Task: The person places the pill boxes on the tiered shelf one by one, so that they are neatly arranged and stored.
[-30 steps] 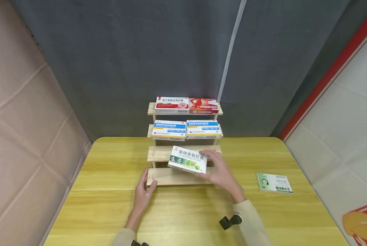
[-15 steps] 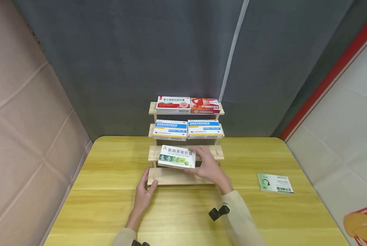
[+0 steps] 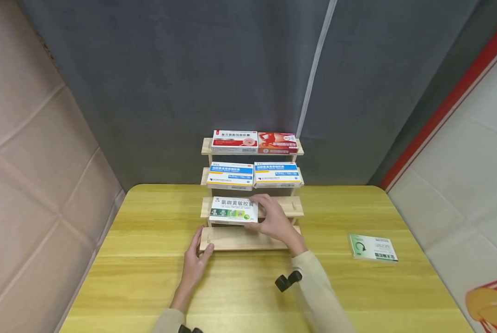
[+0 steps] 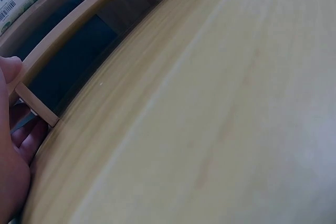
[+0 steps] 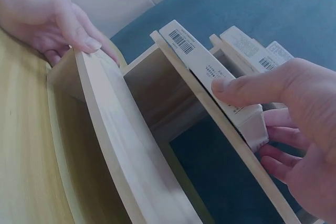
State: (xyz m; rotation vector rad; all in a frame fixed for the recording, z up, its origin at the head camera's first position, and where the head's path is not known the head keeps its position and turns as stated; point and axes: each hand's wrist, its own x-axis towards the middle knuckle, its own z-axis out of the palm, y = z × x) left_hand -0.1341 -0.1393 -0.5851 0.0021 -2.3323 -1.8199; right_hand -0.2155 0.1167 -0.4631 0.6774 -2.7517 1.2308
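Observation:
My right hand [image 3: 274,224] grips the right end of a white-and-green medicine box [image 3: 233,212], thumb on the near side and fingers behind. That box lies on the left part of the second step up of a wooden tiered rack [image 3: 248,239]; in the right wrist view its barcoded side [image 5: 202,69] faces the camera. My left hand [image 3: 196,259] holds the left end of the rack's lowest step, the thumb on top. In the left wrist view only part of that hand [image 4: 11,166] shows at the edge.
Two white-and-blue boxes [image 3: 230,175] sit side by side on the step above. On the top step are a white-and-red box [image 3: 234,141] and a red box [image 3: 278,143]. Another green-and-white box [image 3: 372,248] lies on the table [image 3: 148,231] at right. A grey curtain [image 3: 190,69] hangs behind.
My right hand has carried the white-and-green box leftward and down onto the left part of the second step, where it now lies straighter. The left hand stays on the rack.

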